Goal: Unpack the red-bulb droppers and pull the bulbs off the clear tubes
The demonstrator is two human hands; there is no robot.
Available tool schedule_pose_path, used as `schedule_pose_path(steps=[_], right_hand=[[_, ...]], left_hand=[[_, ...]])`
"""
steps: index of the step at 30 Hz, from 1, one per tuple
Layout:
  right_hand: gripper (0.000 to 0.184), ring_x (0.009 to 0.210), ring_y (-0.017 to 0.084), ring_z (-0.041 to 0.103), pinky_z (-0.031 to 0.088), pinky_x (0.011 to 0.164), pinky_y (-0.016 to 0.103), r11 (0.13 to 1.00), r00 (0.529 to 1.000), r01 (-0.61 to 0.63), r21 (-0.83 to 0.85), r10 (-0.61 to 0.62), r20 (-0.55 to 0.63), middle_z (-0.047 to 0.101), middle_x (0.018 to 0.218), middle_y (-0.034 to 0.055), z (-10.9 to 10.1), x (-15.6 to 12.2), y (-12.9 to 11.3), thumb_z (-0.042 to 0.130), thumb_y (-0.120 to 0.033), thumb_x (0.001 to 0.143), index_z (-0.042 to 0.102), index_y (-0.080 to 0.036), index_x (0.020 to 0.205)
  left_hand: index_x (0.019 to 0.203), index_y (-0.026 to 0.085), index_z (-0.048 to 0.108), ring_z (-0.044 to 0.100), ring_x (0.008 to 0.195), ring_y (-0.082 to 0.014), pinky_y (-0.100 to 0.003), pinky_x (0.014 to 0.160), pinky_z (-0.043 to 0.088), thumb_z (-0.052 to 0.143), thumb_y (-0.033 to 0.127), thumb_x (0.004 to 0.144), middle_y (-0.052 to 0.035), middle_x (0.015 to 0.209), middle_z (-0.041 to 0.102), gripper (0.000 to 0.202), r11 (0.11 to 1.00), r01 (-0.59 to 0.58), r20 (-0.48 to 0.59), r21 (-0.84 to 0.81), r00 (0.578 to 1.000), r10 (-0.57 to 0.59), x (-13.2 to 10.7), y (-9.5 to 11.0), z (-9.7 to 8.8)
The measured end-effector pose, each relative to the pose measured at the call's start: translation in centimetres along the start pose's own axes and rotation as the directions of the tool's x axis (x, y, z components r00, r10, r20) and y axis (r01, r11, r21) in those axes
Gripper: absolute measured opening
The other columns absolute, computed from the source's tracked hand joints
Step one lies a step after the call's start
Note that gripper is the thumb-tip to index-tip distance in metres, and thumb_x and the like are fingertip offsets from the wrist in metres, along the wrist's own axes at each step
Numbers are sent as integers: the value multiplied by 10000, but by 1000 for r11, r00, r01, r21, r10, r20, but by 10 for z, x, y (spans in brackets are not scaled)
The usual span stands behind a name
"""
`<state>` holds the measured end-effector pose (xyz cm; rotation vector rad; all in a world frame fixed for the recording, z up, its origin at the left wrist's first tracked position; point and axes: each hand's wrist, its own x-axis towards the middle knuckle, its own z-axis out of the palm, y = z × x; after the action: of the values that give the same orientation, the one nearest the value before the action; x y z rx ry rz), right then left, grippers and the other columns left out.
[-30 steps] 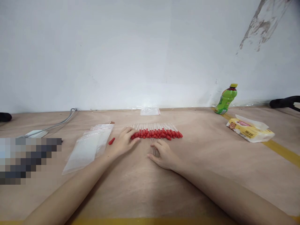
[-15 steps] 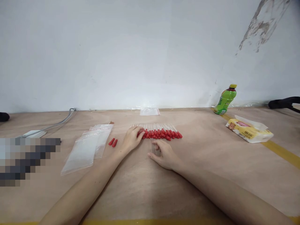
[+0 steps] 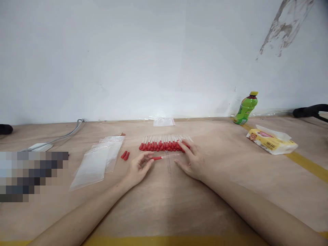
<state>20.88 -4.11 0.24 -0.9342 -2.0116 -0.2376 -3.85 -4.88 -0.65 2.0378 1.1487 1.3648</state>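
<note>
My left hand [image 3: 139,167] is closed, pinching a glass dropper [image 3: 157,158] by its red rubber bulb; the clear tube points right. Fingers apart, my right hand [image 3: 191,160] reaches over the right end of a row of glass droppers [image 3: 159,146], its fingertips at the red bulbs there. Those droppers lie side by side, clear tubes pointing away from me. Between my hands, thin clear glass tubes [image 3: 168,165] lie on the table, just in front of the row. A pair of loose red rubber bulbs [image 3: 125,155] rests left of my left hand.
Clear zip bags [image 3: 89,167] lie overlapped at the left, with another bag [image 3: 164,122] by the wall. A grey cable [image 3: 69,131] runs on the far left. At the right stand a green bottle [image 3: 247,108] and a yellow tissue pack [image 3: 271,141].
My left hand has drawn back toward me from the row's left end, now with a dropper in it. My right hand has left the loose tubes and moved right, onto the row's right end.
</note>
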Motion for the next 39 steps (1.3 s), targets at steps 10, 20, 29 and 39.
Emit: schedule_pose_path(steps=[10,20,29,39], right_hand=[[183,1079,200,487,328,943,432,977,954,199,78,-211,211,641,980,37,5,-2,1,522,-328,828,628,-250,955],[183,988,195,504,359,899,407,964,953,194,179,-229,199,648,937,31,8,-3,-3,498,-307,842,630,-225,938],[197,964,174,513,378,880,370,960,952,150,236,-205,226,646,925,39,8,-2,-12,490,-313,849,617,-207,956],[155,820,148,558,432,752,294,924,951,172,343,-246,186,645,821,45,13,-4,-11,456,-216,858,605,-180,833]], left_hand=[[1015,168,565,585,812,-149,-313,737,505,495,225,831,-67,886,602,205,973,-188,185,130,969,163,-3,21,1],[1076,186,560,504,1069,-216,-409,921,427,565,244,796,-93,1067,578,286,802,-499,279,328,863,422,3,22,22],[1002,167,587,571,971,-191,-358,849,486,545,194,812,-64,943,650,196,733,-567,261,376,823,504,4,25,25],[993,155,565,580,967,-183,-372,893,469,545,197,814,-58,952,657,184,621,-649,298,440,758,581,5,24,24]])
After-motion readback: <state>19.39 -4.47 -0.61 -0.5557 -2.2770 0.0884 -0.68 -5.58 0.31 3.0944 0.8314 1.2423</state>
